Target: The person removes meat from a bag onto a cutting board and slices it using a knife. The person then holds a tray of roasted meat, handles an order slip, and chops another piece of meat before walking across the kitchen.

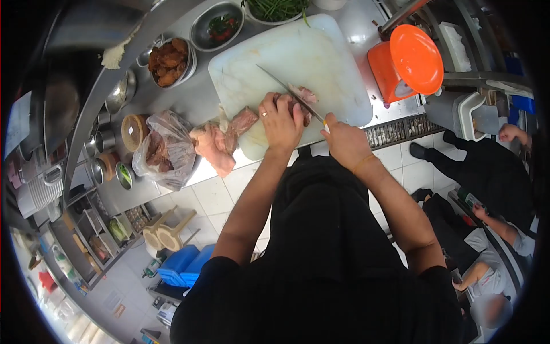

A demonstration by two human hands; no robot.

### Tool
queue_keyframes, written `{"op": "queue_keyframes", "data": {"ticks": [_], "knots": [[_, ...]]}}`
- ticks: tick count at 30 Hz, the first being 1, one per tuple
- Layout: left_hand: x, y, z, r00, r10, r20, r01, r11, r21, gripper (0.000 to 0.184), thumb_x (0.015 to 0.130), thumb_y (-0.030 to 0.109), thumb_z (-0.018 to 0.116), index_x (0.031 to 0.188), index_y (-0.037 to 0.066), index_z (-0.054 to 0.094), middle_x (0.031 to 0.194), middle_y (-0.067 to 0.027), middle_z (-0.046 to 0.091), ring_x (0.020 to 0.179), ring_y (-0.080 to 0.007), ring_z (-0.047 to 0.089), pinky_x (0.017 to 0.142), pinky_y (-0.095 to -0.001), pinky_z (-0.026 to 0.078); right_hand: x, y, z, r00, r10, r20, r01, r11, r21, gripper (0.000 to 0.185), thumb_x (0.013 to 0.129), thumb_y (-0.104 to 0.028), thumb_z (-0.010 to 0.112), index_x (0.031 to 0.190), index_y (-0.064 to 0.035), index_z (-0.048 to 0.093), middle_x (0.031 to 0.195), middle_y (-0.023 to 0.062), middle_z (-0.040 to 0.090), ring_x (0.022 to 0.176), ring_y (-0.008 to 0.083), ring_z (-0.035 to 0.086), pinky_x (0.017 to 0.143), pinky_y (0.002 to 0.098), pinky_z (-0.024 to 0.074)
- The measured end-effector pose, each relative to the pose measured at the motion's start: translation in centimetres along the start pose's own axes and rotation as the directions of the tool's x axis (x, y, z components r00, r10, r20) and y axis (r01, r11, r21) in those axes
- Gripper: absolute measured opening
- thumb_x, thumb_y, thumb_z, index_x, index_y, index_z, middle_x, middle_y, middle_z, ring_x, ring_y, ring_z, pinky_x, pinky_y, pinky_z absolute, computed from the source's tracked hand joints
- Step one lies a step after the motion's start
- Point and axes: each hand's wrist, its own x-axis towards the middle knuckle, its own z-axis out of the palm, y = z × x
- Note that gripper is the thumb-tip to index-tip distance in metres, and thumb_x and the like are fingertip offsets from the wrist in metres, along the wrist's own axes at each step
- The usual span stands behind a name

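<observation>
On the white cutting board (338,57), my left hand (281,125) presses down with curled fingers on a piece of raw meat (290,105). A ring shows on one finger. My right hand (348,144) is closed round the light handle of a knife (286,87); its blade runs up and left across the meat. Beyond the blade lies a pale pink cut slice (305,93). To the left of my left hand, larger raw meat pieces (213,143) lie over the board's edge and the counter. The fingers hide part of the held meat.
A clear plastic bag of meat (163,152) stands left, below a bowl of browned pieces (170,62). A metal bowl (216,27) and a bowl of green vegetables (276,8) are behind. An orange scale (415,60) stands right. Other people (492,172) are at the right.
</observation>
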Motion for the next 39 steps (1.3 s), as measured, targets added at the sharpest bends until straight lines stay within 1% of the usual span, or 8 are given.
{"op": "queue_keyframes", "data": {"ticks": [4, 5, 12, 19, 23, 29, 32, 39], "knots": [[0.3, -1.7, -0.8, 0.998, 0.063, 0.009, -0.063, 0.998, -0.023, 0.029, 0.093, 0.015, 0.066, 0.119, 0.005, 0.06, 0.127, -0.0229, 0.053, 0.115, -0.0433, 0.051, 0.099, -0.0557, 0.042, -3.7, -2.0, -2.9, 0.999, 0.031, 0.025, -0.029, 0.997, -0.069, 0.026, 0.102, -0.025, 0.061, 0.109, -0.0031, 0.05, 0.083, 0.0195, 0.071, 0.078, 0.0384, 0.073, 0.066, 0.0486, 0.0571], [0.4, -1.6, -0.8, 0.997, 0.077, 0.009, -0.077, 0.996, 0.05, 0.027, 0.094, 0.014, 0.064, 0.119, 0.005, 0.06, 0.126, -0.0217, 0.054, 0.112, -0.0422, 0.052, 0.098, -0.0547, 0.043, -4.9, -2.3, -3.3, 0.999, 0.025, 0.02, -0.023, 0.996, -0.085, 0.025, 0.102, -0.025, 0.061, 0.11, -0.0033, 0.051, 0.083, 0.0188, 0.071, 0.077, 0.0374, 0.073, 0.065, 0.0483, 0.0574], [0.2, -1.9, -0.1, 0.997, 0.07, 0.022, -0.071, 0.996, 0.053, 0.031, 0.093, 0.015, 0.062, 0.122, 0.005, 0.057, 0.126, -0.0216, 0.052, 0.113, -0.0423, 0.051, 0.099, -0.0549, 0.042, -9.0, -2.5, -4.2, 0.988, 0.113, 0.106, -0.095, 0.982, -0.164, 0.022, 0.103, -0.022, 0.06, 0.111, -0.0045, 0.05, 0.081, 0.0153, 0.069, 0.073, 0.0347, 0.073, 0.063, 0.0459, 0.0582], [0.3, -2.2, 0.1, 0.996, 0.073, 0.057, -0.074, 0.997, 0.016, 0.031, 0.093, 0.013, 0.061, 0.122, 0.004, 0.056, 0.128, -0.0221, 0.052, 0.115, -0.0426, 0.051, 0.101, -0.0548, 0.042, -2.5, -0.5, 0.6, 0.994, 0.069, 0.09, -0.059, 0.992, -0.11, 0.023, 0.104, -0.024, 0.059, 0.112, -0.0036, 0.05, 0.083, 0.0178, 0.071, 0.079, 0.0381, 0.074, 0.067, 0.0489, 0.0587], [0.3, -2.4, 0.0, 0.995, 0.087, 0.042, -0.087, 0.996, 0.002, 0.03, 0.093, 0.011, 0.061, 0.121, 0.003, 0.055, 0.128, -0.0227, 0.053, 0.115, -0.043, 0.051, 0.101, -0.0547, 0.042, 1.3, -0.2, 3.0, 0.996, 0.081, 0.043, -0.082, 0.996, 0.017, 0.028, 0.103, -0.027, 0.061, 0.109, -0.0033, 0.049, 0.087, 0.0229, 0.072, 0.084, 0.0456, 0.071, 0.072, 0.0555, 0.0553], [0.2, -2.3, -0.1, 0.998, 0.053, -0.018, -0.054, 0.997, -0.058, 0.024, 0.095, 0.004, 0.055, 0.118, 0.001, 0.054, 0.123, -0.0245, 0.055, 0.113, -0.0453, 0.051, 0.099, -0.0556, 0.042, -1.4, -1.7, -1.8, 0.999, 0.022, 0.036, -0.021, 1.0, -0.023, 0.029, 0.102, -0.026, 0.063, 0.112, -0.0022, 0.049, 0.085, 0.0221, 0.072, 0.082, 0.0442, 0.071, 0.07, 0.0534, 0.0559], [0.3, -2.2, -0.1, 0.999, 0.041, -0.016, -0.042, 0.998, -0.048, 0.027, 0.093, 0.006, 0.059, 0.119, 0.002, 0.055, 0.126, -0.0234, 0.055, 0.113, -0.0443, 0.053, 0.1, -0.0546, 0.043, -5.9, -2.5, -3.5, 0.999, 0.01, 0.043, -0.006, 0.995, -0.1, 0.027, 0.103, -0.023, 0.06, 0.115, -0.0021, 0.051, 0.082, 0.0179, 0.071, 0.079, 0.0382, 0.073, 0.069, 0.0492, 0.0578], [0.4, -2.3, 0.0, 0.999, 0.048, 0.009, -0.048, 0.997, -0.058, 0.026, 0.092, 0.003, 0.057, 0.118, 0.001, 0.054, 0.125, -0.0237, 0.055, 0.113, -0.0446, 0.052, 0.099, -0.055, 0.043, -8.0, -3.0, -3.0, 0.989, 0.096, 0.108, -0.082, 0.988, -0.13, 0.027, 0.101, -0.023, 0.063, 0.109, -0.0012, 0.05, 0.08, 0.0181, 0.071, 0.074, 0.0357, 0.074, 0.062, 0.0476, 0.0577]]}}
